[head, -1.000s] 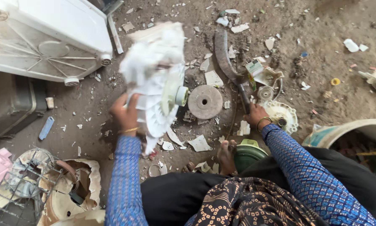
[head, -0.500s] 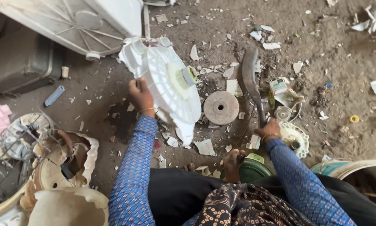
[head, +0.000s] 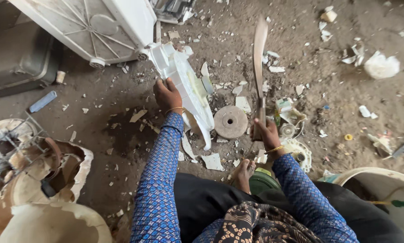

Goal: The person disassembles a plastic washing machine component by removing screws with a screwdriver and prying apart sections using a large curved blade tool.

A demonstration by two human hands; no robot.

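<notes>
Left hand (head: 167,95) grips white plastic fan housing (head: 188,90), centre frame | right hand (head: 266,132) clenches raised machete (head: 258,67) | step: breaking plastic apart; next calls for aimed chop clear of fingers.

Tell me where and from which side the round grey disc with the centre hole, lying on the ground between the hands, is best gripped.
Probably by its rim. The round grey disc lies flat on the dirt, so a pinch across the edge from above suits it; the centre hole looks too small for a finger. Its near side, towards the person, looks most open: the white plastic piece in the left hand and the blade in the right hand flank it.
</notes>
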